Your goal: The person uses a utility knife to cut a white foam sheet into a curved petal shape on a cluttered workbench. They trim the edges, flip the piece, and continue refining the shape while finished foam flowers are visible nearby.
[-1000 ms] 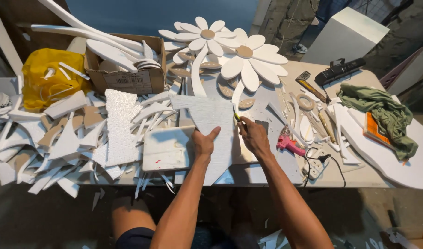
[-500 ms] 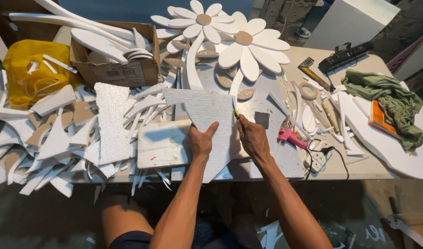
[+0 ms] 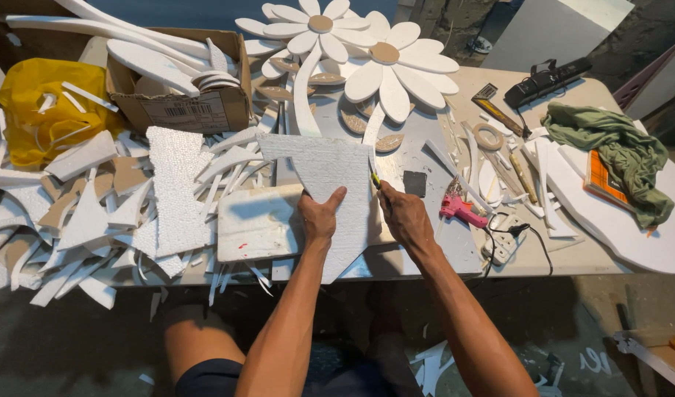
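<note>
White pointed styrofoam panel (image 3: 330,198) is lying at the worktable's (image 3: 565,254) front edge, tip overhanging. Left hand (image 3: 320,217) is pressing it flat, fingers spread. Right hand (image 3: 405,215), fingers closed around a yellow-handled cutter (image 3: 374,176), has been advancing along the panel's right edge; the cut is progressing.

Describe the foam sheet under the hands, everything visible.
The foam sheet is white, with a grainy, polystyrene-like surface. It is wide and straight at the far edge and tapers to a point that overhangs the near edge of the table. It lies flat, partly over a white block. The left hand presses on it; the right hand holds a cutter against its right edge.
</note>
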